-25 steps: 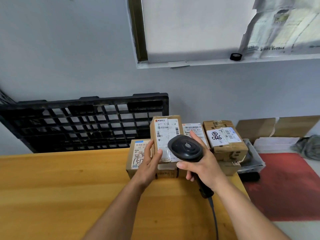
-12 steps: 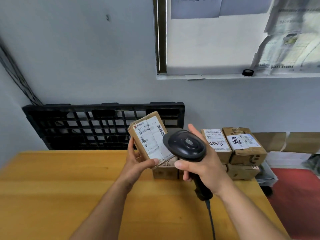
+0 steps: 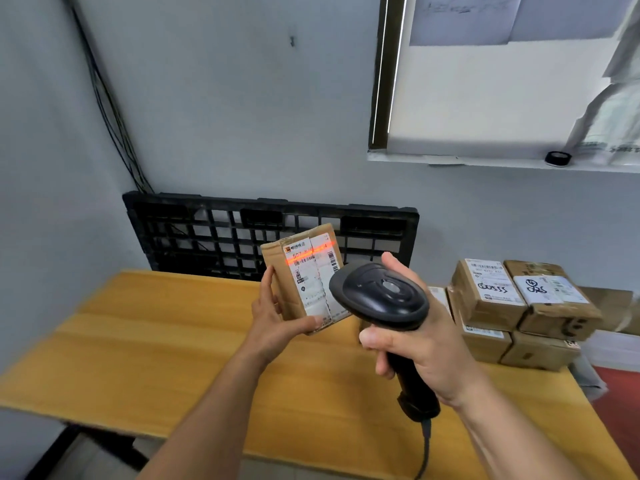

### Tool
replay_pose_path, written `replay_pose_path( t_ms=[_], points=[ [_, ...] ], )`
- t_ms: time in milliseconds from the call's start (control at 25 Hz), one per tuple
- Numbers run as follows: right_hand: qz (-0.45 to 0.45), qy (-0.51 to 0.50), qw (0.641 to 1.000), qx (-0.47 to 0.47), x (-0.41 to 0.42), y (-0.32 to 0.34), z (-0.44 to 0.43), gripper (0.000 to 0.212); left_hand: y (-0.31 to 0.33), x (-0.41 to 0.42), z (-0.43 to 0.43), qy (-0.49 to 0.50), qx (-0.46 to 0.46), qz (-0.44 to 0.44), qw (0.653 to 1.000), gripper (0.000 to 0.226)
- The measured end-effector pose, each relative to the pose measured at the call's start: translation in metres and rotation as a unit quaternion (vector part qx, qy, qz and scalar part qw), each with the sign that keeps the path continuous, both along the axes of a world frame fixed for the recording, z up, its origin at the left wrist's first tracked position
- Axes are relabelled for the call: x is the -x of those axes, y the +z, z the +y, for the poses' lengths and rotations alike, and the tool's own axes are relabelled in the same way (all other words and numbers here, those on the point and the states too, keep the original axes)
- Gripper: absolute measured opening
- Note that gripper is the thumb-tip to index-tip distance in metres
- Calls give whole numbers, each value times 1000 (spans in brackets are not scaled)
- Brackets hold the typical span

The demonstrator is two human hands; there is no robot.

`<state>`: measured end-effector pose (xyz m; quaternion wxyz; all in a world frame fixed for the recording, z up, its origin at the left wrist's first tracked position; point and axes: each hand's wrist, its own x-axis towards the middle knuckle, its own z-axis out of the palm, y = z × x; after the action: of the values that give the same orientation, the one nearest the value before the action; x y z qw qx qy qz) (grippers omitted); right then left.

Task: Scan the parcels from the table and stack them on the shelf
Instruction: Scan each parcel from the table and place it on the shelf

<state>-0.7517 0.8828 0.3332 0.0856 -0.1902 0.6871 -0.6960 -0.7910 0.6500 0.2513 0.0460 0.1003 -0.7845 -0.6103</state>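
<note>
grips a small cardboard parcel [image 3: 304, 278] in the left hand [image 3: 273, 320], thumb curled across the lower front edge and fingers up the left side. holds it lifted clear of the tabletop [image 3: 156, 341], above the middle, with the label [image 3: 311, 282] facing the camera.

clamps the right hand [image 3: 426, 351] round the handle of a black scanner [image 3: 379, 297]. aims the scanner head up and left at the parcel from just beside its lower right corner. throws a red scan line [image 3: 308, 253] across the top of the label, over the upper barcode. probably presses the trigger, though hides that finger behind the scanner head.

holds the box with its long axis up and leaning slightly right, so the beam crosses the short width. places the parcel to the left of the scanner, wholly in the left hand's grip and apart from the right.

leaves more parcels [image 3: 519, 306] stacked two high at the right end of the tabletop, nearer the right hand and well apart from the left. shows no shelf in view. props a black pallet [image 3: 207, 230] against the wall behind.

reads as the scanning step, with stacking not yet done. calls next for carrying the box away in the left hand, already the one gripping it, toward wherever the shelf stands.
</note>
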Motion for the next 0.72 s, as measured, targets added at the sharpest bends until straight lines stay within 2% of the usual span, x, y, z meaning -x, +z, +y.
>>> replay_pose_path(
  t_ms=[440,720],
  points=[
    [5,-17,1000,-8,-64,4,-11,100,6,-51,-18,5,9,19,1000,133],
    [-2,-2,1000,-6,-139,-3,-17,107,13,-132,-44,3,28,25,999,124]
  ],
)
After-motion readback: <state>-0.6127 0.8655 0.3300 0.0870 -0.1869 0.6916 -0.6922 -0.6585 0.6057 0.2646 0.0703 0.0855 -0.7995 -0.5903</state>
